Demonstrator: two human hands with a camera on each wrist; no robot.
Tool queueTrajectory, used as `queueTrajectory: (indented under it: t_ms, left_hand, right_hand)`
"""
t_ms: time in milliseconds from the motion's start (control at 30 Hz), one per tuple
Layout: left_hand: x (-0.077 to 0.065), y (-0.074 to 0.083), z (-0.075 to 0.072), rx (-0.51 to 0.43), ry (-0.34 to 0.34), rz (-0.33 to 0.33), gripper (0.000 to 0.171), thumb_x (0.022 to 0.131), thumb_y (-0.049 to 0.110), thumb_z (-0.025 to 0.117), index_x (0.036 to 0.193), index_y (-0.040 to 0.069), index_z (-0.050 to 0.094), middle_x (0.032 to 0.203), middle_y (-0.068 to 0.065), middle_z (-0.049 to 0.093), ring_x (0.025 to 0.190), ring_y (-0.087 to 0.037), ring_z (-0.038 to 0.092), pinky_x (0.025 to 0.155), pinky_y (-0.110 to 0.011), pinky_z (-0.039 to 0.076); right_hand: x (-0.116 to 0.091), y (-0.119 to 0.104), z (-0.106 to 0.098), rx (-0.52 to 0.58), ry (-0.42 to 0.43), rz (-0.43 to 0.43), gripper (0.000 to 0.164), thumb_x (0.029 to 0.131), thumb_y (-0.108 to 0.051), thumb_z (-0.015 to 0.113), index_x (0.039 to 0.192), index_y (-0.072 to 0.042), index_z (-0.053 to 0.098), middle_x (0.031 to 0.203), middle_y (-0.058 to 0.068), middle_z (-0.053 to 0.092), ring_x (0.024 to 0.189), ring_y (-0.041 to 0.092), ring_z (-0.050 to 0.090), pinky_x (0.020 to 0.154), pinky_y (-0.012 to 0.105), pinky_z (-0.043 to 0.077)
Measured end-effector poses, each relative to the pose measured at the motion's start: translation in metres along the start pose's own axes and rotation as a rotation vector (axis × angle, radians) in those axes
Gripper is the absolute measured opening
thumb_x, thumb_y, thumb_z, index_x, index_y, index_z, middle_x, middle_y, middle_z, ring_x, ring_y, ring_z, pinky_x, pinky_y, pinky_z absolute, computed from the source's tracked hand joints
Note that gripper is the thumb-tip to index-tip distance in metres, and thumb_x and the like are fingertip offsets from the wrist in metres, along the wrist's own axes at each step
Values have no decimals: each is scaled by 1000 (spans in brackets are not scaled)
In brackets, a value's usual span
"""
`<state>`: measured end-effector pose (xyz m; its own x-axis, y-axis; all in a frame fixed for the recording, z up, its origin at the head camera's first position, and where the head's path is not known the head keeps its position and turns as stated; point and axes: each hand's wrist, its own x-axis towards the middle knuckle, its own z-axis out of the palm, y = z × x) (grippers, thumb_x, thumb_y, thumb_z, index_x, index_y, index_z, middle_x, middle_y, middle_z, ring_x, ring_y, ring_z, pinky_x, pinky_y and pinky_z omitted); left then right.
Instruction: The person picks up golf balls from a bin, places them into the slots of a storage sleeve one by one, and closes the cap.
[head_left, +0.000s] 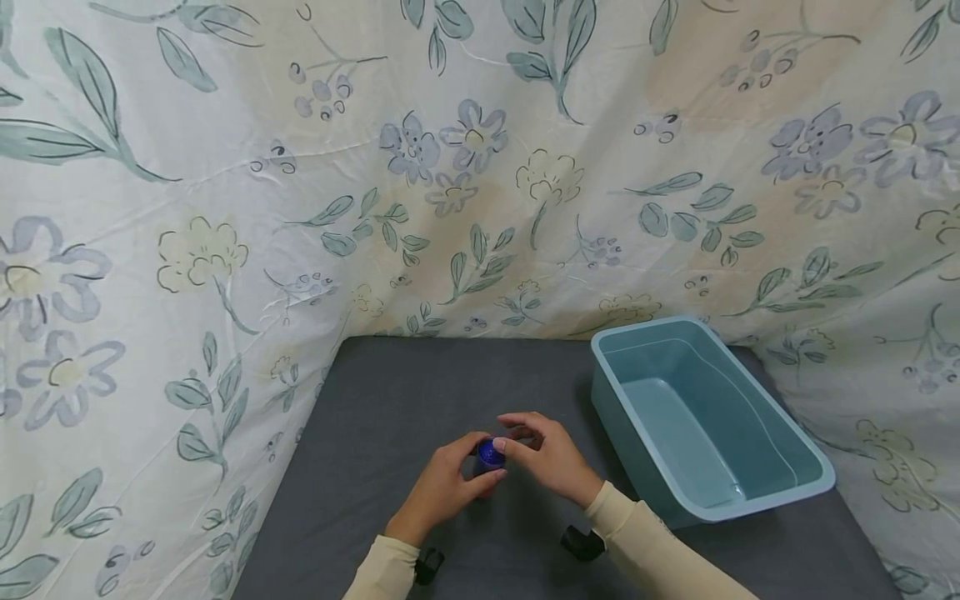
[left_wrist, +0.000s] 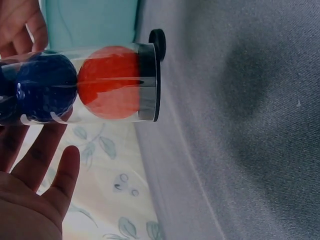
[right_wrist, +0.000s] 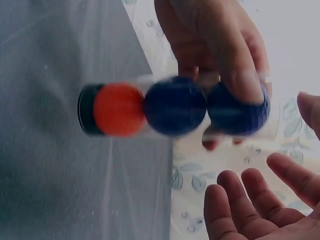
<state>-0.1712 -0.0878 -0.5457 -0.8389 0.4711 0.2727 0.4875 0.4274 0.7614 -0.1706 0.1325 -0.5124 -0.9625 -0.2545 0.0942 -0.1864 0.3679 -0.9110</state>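
Note:
My left hand (head_left: 442, 483) grips the upper part of a clear plastic tube (left_wrist: 80, 116) that stands roughly upright above the dark cloth. Inside, an orange ball (left_wrist: 110, 82) sits at the bottom, with two dark blue dimpled balls (right_wrist: 175, 106) stacked above it. A black cap (left_wrist: 149, 82) closes the tube's lower end. From above, only the top blue ball (head_left: 491, 452) shows clearly. My right hand (head_left: 551, 458) hovers by the tube's top with its fingers spread. In the right wrist view, those fingers (right_wrist: 240, 200) are apart from the tube.
To the right stands a deep blue-green plastic bin (head_left: 611, 383) with nothing seen inside. Dark grey cloth (head_left: 420, 383) covers the table. A flower-patterned curtain (head_left: 480, 275) hangs behind and along both sides. Black wrist cameras (head_left: 582, 543) sit below the wrists.

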Motion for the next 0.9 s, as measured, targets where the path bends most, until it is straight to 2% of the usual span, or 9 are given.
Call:
queueTrajectory:
  t_ms: [267,500,900]
  left_hand:
    - [0,-1,2,1,4,-56,46,96,53,70,133,26,60,116,10,70,100,-3,66,91,-48,59]
    - [0,-5,5,10,-5,-89,49,96,54,70,134,25,59,119,7,69,104,-5,66,94,-48,58]
    - [-2,-14,7,5,-19,-143,49,95,54,72,133,27,58,119,7,69,105,-6,67,95,-50,57]
  right_hand:
    - [9,18,-11,-22,80,19,44,95,-39,77,135,-22,67,132,5,68,113,21,69,96,49,58]
    - [12,27,-15,-31,107,49,45,93,-38,79,133,-22,69,131,5,68,110,19,70,93,43,60]
    - [15,48,-16,-85,147,143,46,91,-39,81,131,-20,70,130,8,69,113,26,70,87,44,61]
